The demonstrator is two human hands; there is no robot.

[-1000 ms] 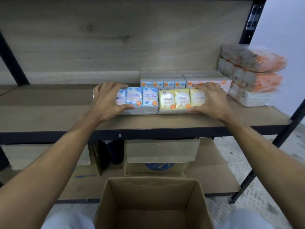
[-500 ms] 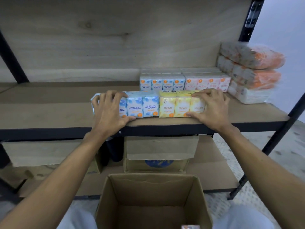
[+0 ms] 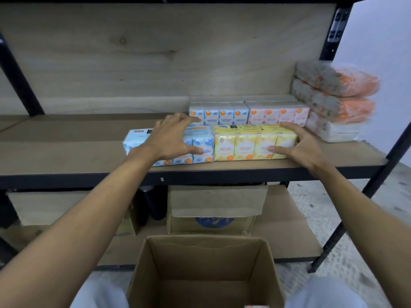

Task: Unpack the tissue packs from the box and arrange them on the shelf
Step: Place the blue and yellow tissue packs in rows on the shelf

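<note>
Head view: blue tissue pack (image 3: 203,150) and yellow tissue pack (image 3: 244,145), four-section film-wrapped blocks, sit end to end at the shelf (image 3: 66,152) front edge, yellow at 3 o'clock. Left hand (image 3: 175,138) lies spread over the blue pack. Right hand (image 3: 304,147) clasps the yellow pack's end. Cardboard box (image 3: 206,263) stands open at 6 o'clock.

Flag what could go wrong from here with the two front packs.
1. The blue pack and yellow pack sit close to the shelf front edge; a pull by the left hand or right hand could tip them off, toward the open box.
2. Pushing back may skew the rear packs.
</note>
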